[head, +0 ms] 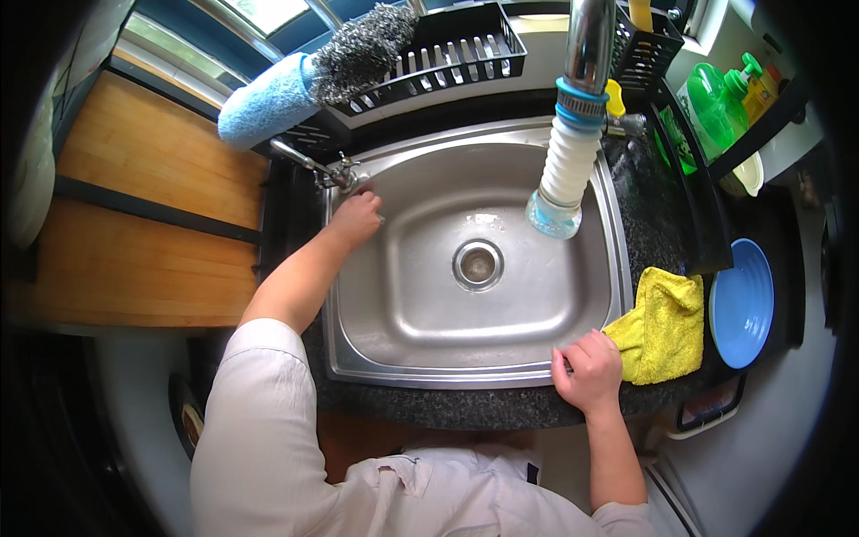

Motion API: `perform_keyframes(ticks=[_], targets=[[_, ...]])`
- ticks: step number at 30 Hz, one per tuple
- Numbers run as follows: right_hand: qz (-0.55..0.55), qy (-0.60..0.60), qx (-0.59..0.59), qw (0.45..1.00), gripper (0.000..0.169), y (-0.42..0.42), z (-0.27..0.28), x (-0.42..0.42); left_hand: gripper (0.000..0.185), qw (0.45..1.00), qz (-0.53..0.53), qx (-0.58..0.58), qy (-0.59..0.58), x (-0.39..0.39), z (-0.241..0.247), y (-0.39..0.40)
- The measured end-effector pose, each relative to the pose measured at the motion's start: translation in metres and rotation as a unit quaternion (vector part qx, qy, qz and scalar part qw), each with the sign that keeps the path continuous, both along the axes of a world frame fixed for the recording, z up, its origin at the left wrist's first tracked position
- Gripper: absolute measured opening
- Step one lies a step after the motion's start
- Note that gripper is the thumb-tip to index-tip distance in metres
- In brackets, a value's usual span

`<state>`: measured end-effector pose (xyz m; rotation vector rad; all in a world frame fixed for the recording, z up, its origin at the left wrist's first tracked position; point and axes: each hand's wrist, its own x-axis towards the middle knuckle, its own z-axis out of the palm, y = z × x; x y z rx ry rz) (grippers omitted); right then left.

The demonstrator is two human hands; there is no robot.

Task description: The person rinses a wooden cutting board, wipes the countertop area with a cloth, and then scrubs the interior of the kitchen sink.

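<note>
A stainless steel sink (pixel 416 282) with a round drain (pixel 478 266) lies before me. My left hand (pixel 358 216) is at its left rim, just below a small chrome tap (pixel 339 173). The fingers are curled, and a small pale edge shows beside them; what it belongs to is hidden. My right hand (pixel 590 369) rests with bent fingers on the sink's front right corner. A folded yellow cloth (pixel 661 329) lies against that hand, on the counter. Whether the fingers pinch the cloth's corner is not visible. Above the basin hangs a faucet with a white ribbed extension hose (pixel 570 158).
Behind the sink is a black slotted rack (pixel 463 54) with a grey steel-wool-like scrubber (pixel 362 50) and a light blue fluffy cloth (pixel 268 101). A blue plate (pixel 741 302) and green pump bottle (pixel 718 107) stand right. Wooden boards (pixel 154 154) are left.
</note>
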<state>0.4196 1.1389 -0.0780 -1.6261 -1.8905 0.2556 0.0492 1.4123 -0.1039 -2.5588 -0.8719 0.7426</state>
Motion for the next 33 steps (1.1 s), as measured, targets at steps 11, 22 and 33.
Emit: perform_keyframes(ticks=[11, 22, 33], targets=[[-0.004, 0.011, -0.013, 1.0, 0.013, 0.0, -0.002, 0.0, 0.018, 0.962, 0.162, -0.192, 0.105, 0.005, -0.019, -0.06], [-0.014, 0.0, -0.016, 1.0, 0.013, -0.001, -0.007, -0.001, 0.009, 0.994, 0.093, -0.051, -0.032, 0.002, 0.01, -0.042], [-0.001, -0.008, -0.009, 1.0, 0.015, 0.0, -0.005, 0.001, 0.018, 0.98, 0.097, -0.15, 0.091, 0.01, -0.048, -0.088]])
